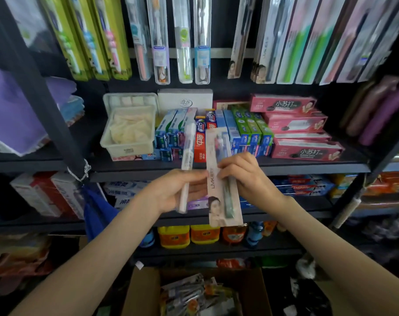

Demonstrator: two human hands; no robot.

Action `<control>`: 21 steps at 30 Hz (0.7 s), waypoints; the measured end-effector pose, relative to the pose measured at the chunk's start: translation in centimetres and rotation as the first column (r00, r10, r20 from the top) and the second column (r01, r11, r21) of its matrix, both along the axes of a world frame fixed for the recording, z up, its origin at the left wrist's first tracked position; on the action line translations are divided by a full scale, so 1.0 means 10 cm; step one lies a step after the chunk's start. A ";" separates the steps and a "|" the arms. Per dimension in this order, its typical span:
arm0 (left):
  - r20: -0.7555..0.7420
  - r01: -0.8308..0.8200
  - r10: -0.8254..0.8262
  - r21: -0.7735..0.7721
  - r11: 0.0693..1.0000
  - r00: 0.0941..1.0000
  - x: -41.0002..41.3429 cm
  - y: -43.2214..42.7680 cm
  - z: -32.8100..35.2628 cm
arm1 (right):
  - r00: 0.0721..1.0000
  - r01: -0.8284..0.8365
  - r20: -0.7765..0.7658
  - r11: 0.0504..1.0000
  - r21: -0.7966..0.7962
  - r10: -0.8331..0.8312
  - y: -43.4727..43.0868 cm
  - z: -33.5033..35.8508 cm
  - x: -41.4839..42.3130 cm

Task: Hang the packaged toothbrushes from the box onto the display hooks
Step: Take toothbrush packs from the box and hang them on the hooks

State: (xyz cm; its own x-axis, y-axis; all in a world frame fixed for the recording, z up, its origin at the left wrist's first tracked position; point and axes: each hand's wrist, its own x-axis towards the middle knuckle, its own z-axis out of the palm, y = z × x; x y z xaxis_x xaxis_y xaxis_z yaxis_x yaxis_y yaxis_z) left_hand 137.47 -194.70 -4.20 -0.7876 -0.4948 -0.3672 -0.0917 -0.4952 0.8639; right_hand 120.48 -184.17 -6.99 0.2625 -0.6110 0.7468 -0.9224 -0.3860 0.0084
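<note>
Pale pink card toothbrush pack [224, 208] and slim clear tube toothbrush pack [186, 153] held before the shelves [239, 168], above a brown cardboard box [146, 290].
Fingers of the right hand [244, 176] pinch the pink pack; fingers of the left hand [176, 190] curl round the clear one.

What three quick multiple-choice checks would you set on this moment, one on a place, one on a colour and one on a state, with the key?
1. Where is the cardboard box? A on the top shelf; B low down, at the bottom of the view; C on the middle shelf.
2. What colour are the packs hanging at the upper left? A yellow-green; B black; C red.
3. What is the right hand doing? A hanging empty; B gripping the flat pink pack; C lying flat on a shelf.
Key: 1 B, the box sits under the arms at the lower edge. 2 A, those cards are plainly yellow-green. 3 B, its fingers curl round the pack, while the left hand holds a slim clear pack.
</note>
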 end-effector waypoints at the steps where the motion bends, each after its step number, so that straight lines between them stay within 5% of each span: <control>1: 0.002 0.002 -0.002 -0.018 1.000 1.000 -0.01 0.02 -0.01 | 1.000 0.000 -0.028 1.000 0.012 0.001 0.02 0.00 -0.01; 4: -0.008 -0.016 0.015 -0.144 0.989 1.000 -0.01 0.08 -0.01 | 0.995 0.052 0.074 0.992 0.112 -0.060 0.10 0.02 -0.01; 6: -0.008 -0.060 0.059 -0.244 0.968 0.998 0.01 0.07 0.00 | 0.901 0.043 0.407 0.963 0.267 -0.153 0.16 0.07 0.01; 9: -0.032 -0.113 0.109 -0.345 0.932 0.994 0.03 0.04 0.03 | 0.512 -0.117 0.810 0.911 0.396 -0.287 0.17 0.18 0.04; 12: -0.055 -0.114 0.101 -0.398 0.910 0.993 0.00 0.06 0.09 | 0.209 -0.323 0.921 0.866 0.382 -0.328 0.09 0.30 0.10; 18: -0.003 -0.016 0.017 -0.572 0.820 1.000 -0.38 -0.06 0.64 | 0.176 -0.265 0.964 0.933 0.244 -0.202 -0.11 0.76 -0.04; 21: -0.059 -0.145 0.141 -0.645 0.751 0.988 -0.59 -0.16 0.99 | 0.286 -0.142 0.940 0.962 0.233 -0.186 -0.18 1.08 -0.30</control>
State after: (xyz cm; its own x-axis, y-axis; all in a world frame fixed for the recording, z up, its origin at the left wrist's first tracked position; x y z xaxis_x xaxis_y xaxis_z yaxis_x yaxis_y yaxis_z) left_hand 131.59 -196.28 5.68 -0.6895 -0.7193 0.0851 -0.0593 0.1732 0.9831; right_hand 117.52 -186.01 3.77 -0.5460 -0.7858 0.2904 -0.2173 -0.2019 -0.9550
